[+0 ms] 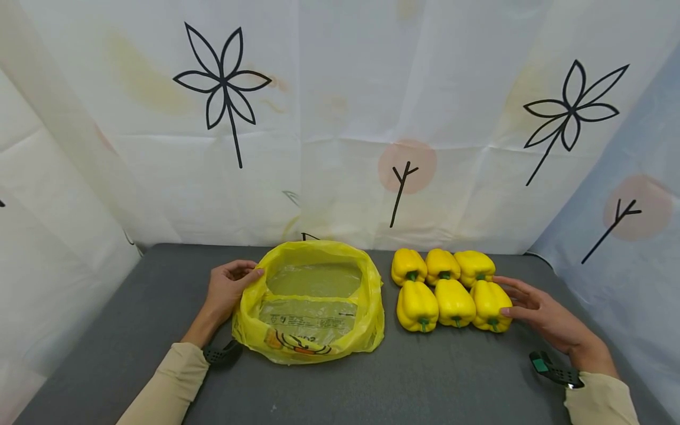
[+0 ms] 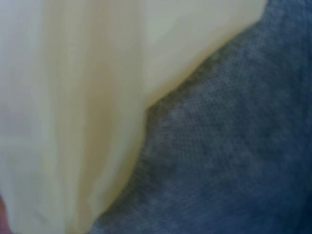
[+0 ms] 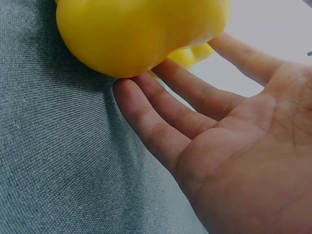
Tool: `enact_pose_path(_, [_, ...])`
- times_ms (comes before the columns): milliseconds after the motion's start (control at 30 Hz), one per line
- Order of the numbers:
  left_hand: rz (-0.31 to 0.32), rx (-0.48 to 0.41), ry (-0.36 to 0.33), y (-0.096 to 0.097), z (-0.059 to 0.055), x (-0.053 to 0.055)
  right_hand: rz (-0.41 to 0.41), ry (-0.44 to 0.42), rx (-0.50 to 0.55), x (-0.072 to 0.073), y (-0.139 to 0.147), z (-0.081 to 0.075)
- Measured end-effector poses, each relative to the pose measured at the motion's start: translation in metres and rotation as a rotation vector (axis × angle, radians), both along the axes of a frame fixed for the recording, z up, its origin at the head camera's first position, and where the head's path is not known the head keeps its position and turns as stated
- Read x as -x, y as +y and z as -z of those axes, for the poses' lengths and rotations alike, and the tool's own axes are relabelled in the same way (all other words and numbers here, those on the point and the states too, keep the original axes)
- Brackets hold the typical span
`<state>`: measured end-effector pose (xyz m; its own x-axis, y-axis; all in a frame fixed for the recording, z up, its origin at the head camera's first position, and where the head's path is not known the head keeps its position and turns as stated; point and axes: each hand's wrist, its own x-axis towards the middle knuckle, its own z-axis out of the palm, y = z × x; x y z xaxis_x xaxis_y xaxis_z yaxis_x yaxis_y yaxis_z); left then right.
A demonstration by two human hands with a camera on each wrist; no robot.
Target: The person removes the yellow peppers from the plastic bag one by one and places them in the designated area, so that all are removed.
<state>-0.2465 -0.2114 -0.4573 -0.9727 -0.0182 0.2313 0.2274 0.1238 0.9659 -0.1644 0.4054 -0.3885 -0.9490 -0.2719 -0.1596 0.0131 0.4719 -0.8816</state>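
Note:
A yellow plastic bag (image 1: 374, 330) stands with its mouth spread wide, its inside and some print showing. At its left rim my left hand (image 1: 225, 287) pinches the plastic between thumb and fingers. In the left wrist view only blurred pale plastic (image 2: 92, 97) shows beside the dark cloth. Several yellow bell peppers sit in two rows right of the bag. My right hand (image 1: 547, 316) is at the front-right bell pepper (image 1: 490, 304), thumb and fingers spread along its right side. The right wrist view shows the extended fingers (image 3: 153, 126) touching that pepper's surface.
Dark grey cloth (image 1: 340, 395) covers the table. The back row of peppers (image 1: 442, 264) stands against the front row, near the table's far edge. Behind and beside the table hang white curtains (image 1: 340, 106) with flower and tree drawings.

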Motion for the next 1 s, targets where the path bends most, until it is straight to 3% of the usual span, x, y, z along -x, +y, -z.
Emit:
enact_pose_path(667, [0.013,-0.005,0.002,0.0008,-0.0004,-0.001,0.028,-0.032,-0.016,0.0018,-0.002,0.0035])
enact_pose_path(867, [0.022,-0.017,-0.012,0.003,-0.0101,-0.0061,0.036,-0.037,-0.018,0.0024,-0.0037,0.0022])
enact_pose_path(1000, [0.019,-0.023,-0.015,0.0012,-0.0044,-0.0021,0.031,-0.04,-0.016,0.0029,-0.0047,0.0019])
